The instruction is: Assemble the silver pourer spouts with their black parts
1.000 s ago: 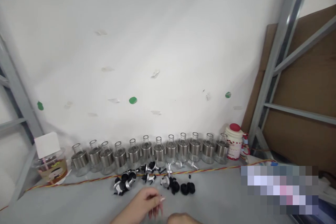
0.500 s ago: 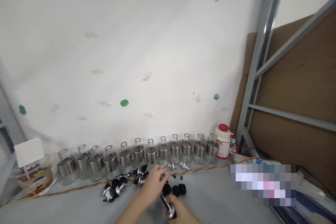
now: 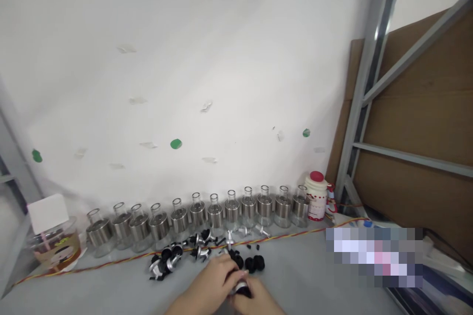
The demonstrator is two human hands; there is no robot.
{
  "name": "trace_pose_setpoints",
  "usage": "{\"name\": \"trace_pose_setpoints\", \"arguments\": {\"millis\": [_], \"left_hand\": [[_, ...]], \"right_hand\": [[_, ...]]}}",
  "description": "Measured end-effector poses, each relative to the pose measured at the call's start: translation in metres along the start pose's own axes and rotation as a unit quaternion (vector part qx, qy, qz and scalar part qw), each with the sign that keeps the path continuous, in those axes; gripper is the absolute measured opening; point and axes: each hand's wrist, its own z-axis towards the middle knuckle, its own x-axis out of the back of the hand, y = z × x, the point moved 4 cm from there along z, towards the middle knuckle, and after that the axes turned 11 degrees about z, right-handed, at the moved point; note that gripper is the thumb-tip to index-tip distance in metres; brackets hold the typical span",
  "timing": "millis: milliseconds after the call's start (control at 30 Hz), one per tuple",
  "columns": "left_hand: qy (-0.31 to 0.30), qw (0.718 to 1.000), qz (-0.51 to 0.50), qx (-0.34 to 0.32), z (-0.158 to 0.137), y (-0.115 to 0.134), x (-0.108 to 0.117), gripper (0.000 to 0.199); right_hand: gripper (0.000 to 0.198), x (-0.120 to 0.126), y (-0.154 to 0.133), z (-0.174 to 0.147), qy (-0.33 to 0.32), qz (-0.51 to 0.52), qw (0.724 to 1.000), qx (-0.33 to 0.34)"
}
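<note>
At the bottom edge my left hand (image 3: 209, 286) and my right hand (image 3: 254, 301) meet over a small silver and black pourer cap (image 3: 242, 288), both sets of fingers closed on it. Just beyond them lies a heap of loose silver and black pourer caps (image 3: 201, 254) on the grey table (image 3: 111, 288). Behind the heap, a row of several clear glass bottles with steel collars (image 3: 197, 214) stands open-mouthed along the white wall.
A twisted red and yellow cord (image 3: 111, 262) runs across the table in front of the bottles. A plastic drink cup with a white card (image 3: 55, 241) stands at the far left. A red-capped white flask (image 3: 316, 197) is at the row's right end, beside a grey metal rack (image 3: 360, 108).
My left hand reached out to the heap, then drew back to my right hand. Both hands now close together on one cap. The view has shifted slightly.
</note>
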Motion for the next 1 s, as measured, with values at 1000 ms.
{"name": "trace_pose_setpoints", "arguments": {"millis": [1000], "left_hand": [[0.025, 0.995, -0.098, 0.011, -0.015, -0.007, -0.003, 0.045]], "right_hand": [[0.057, -0.001, -0.002, -0.004, -0.133, 0.173, 0.973, -0.073]]}}
